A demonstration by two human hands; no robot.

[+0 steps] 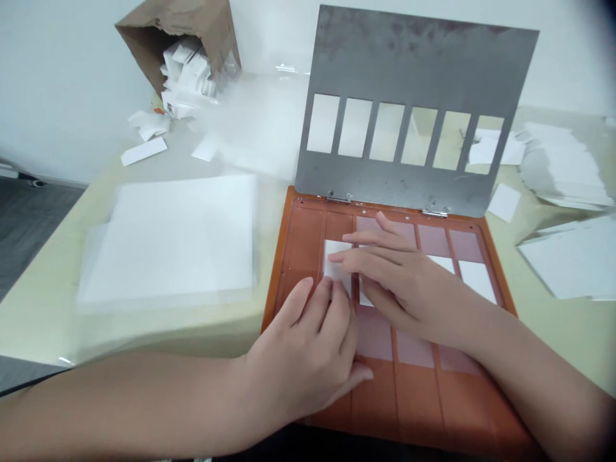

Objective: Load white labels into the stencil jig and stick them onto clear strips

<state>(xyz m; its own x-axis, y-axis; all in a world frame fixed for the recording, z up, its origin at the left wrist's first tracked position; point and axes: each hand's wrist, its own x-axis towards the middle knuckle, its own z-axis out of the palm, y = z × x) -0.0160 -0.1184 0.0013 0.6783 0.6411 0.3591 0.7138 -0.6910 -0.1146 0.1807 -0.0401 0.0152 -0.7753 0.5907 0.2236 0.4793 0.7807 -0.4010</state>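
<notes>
The white card [342, 271] lies on the orange tray [307, 226], second column from the left. The left hand's [308, 343] fingertips bunch together at its near edge, whether pinching I cannot tell; the right hand's [409, 285] grip is spread apart, index finger over the card. Uneven pressure might skew it across a groove, and the right forearm could brush the white cards [477, 280] beside it.

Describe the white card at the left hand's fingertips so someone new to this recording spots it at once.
Find the orange tray with a grey windowed plate hinged at its far edge. Across its middle runs a row of white cards, partly covered by the right hand. The wanted card is the leftmost, alone at the left hand's fingers.
</notes>
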